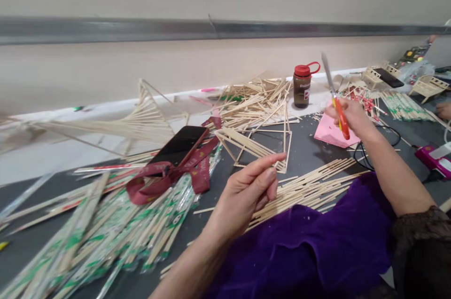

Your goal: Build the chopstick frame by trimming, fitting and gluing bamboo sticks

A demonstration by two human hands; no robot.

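My right hand (352, 115) is raised over the pink paper (333, 130), its fingers wrapped round a knife (340, 113). The knife has an orange-red and yellow handle and a silver blade pointing up. Nearer to me, my left hand (248, 193) has its thumb and fingers drawn together, the index finger reaching forward; anything small between them cannot be made out. Just beyond its fingertips stands a frame of thin wooden sticks (257, 146). Loose wooden chopsticks (310, 186) lie beside that hand, next to the purple cloth (303, 242).
Wrapped chopsticks (141, 224) cover the left, with a phone (181, 146) and red lanyard (200, 167) on top. A larger stick structure (148, 115) stands behind. Further back are a stick heap (253, 101) and a bottle (302, 87). A purple device (435, 160) and another person's hand (444, 110) are right.
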